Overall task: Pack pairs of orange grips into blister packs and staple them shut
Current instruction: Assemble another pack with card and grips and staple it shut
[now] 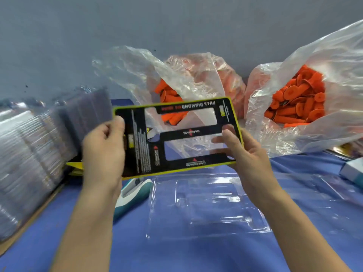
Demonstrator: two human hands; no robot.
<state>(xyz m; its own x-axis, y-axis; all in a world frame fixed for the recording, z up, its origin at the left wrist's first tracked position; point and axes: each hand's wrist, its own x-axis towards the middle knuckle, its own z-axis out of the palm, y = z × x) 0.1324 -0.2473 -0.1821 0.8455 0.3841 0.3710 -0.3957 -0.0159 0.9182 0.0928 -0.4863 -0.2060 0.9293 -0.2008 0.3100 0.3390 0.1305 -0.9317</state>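
A black printed card insert (176,134) with a yellow-green border and cut-out windows is held in the air over the table. My left hand (103,148) grips its left end and my right hand (245,152) grips its right end, fingers curled round the edges. Below it a clear, open blister pack (206,205) lies flat on the blue cloth. A teal and white stapler (131,195) lies beside my left forearm. Orange grips (298,103) fill a clear plastic bag at the back right, and more orange grips (169,95) sit in a second bag at the back centre.
A tall stack of clear blister shells (33,152) stands on the left. Yellow cards (75,167) peek out beneath my left hand. A white and teal box (353,171) sits at the right edge. A grey wall closes the back.
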